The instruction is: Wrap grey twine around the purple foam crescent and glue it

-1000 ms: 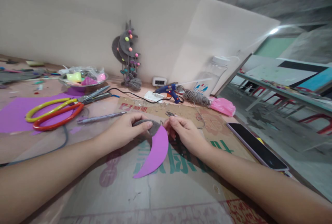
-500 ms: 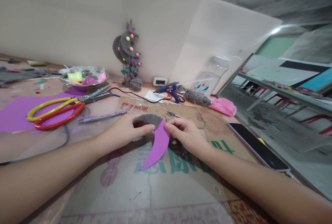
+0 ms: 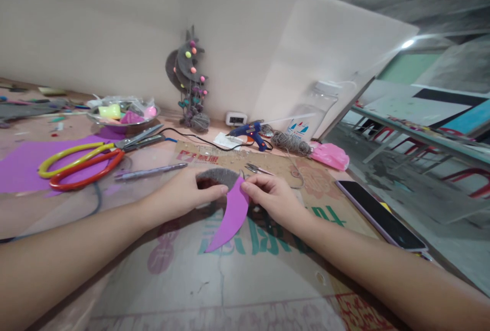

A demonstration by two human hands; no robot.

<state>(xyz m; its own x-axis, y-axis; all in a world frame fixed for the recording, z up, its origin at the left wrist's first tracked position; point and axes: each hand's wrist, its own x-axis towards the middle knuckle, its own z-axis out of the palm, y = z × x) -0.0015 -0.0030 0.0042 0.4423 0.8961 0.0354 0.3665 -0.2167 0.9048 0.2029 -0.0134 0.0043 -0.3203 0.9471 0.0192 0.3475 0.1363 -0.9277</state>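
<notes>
A crescent shape runs between my hands above the cardboard. Its upper part is wrapped in grey yarn (image 3: 219, 175), and its lower part is a bare purple tapering piece (image 3: 231, 218) pointing down toward me. My left hand (image 3: 193, 190) is closed on the yarn-wrapped part, thumb along its inner edge. At the join of grey and purple, my right hand (image 3: 264, 192) pinches the crescent's outer edge; a short bit of yarn shows by the fingertips. Just behind the right hand lie small thread snips (image 3: 257, 169).
Scissors (image 3: 82, 167) rest on a purple sheet (image 3: 19, 162) at left, near a pen (image 3: 151, 171). Behind are a metal bowl (image 3: 126, 122), a blue glue gun (image 3: 248, 132), a grey yarn skein (image 3: 291, 143) and a bottle (image 3: 310, 111). A phone (image 3: 378, 213) lies right.
Both hands keep their hold on the crescent and have hardly moved. The view has shifted very slightly, and the snips show more fully behind the right hand.
</notes>
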